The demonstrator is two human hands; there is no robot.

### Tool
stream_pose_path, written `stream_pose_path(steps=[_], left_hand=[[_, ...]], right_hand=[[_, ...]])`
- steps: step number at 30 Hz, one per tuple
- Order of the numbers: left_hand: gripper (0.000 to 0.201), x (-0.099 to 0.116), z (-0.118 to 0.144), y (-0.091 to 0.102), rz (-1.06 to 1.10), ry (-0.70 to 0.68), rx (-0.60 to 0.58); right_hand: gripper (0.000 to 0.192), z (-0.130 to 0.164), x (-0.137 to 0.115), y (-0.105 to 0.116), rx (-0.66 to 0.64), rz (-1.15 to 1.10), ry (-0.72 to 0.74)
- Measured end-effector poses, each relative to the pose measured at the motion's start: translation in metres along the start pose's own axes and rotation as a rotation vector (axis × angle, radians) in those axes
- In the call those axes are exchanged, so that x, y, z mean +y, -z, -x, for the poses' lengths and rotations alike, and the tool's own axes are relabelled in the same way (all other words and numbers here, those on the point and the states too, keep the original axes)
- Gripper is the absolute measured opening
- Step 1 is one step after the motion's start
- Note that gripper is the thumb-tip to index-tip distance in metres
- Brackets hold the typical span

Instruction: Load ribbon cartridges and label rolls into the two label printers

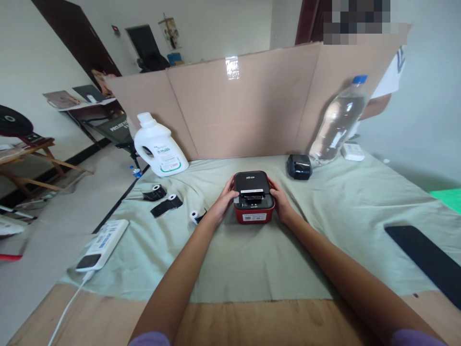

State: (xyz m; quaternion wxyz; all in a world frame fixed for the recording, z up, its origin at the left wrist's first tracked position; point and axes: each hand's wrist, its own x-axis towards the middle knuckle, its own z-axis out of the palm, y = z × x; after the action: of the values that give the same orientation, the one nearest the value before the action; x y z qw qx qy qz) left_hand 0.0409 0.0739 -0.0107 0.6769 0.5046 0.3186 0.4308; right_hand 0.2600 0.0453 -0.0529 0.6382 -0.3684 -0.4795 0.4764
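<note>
A small red label printer with a black lid (253, 198) stands in the middle of the pale green cloth (252, 259). My left hand (223, 202) grips its left side and my right hand (280, 202) grips its right side, thumbs resting on the top. Three small paper rolls in black wrappers lie to the left: one (154, 192), another (167, 204) and a third (196, 217) close to my left wrist.
A second black printer (298, 166), a clear water bottle (338, 122) and a white detergent jug (158, 146) stand before a cardboard screen (252, 101). A white power strip (103, 242) lies at left, a black phone (425, 257) at right. A person's arm (376, 105) shows behind the screen.
</note>
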Motion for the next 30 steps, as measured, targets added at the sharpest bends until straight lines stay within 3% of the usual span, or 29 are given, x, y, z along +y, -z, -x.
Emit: stream_pose_path(steps=[9,15,20,30], left_hand=[[0.058,0.042,0.020,-0.010,-0.299,0.128,0.107],[0.063,0.034,0.020,-0.010,-0.221,0.207,0.095],[0.065,0.031,0.017,-0.013,-0.191,0.213,0.139],[0.056,0.021,0.018,-0.004,-0.189,0.188,0.103]], right_hand=[[0.060,0.002,0.003,0.003,0.055,0.052,-0.011],[0.056,0.001,-0.003,-0.002,0.015,-0.051,-0.067],[0.056,0.000,-0.007,-0.009,0.103,-0.050,-0.127],[0.050,0.008,-0.005,-0.012,0.119,-0.066,-0.094]])
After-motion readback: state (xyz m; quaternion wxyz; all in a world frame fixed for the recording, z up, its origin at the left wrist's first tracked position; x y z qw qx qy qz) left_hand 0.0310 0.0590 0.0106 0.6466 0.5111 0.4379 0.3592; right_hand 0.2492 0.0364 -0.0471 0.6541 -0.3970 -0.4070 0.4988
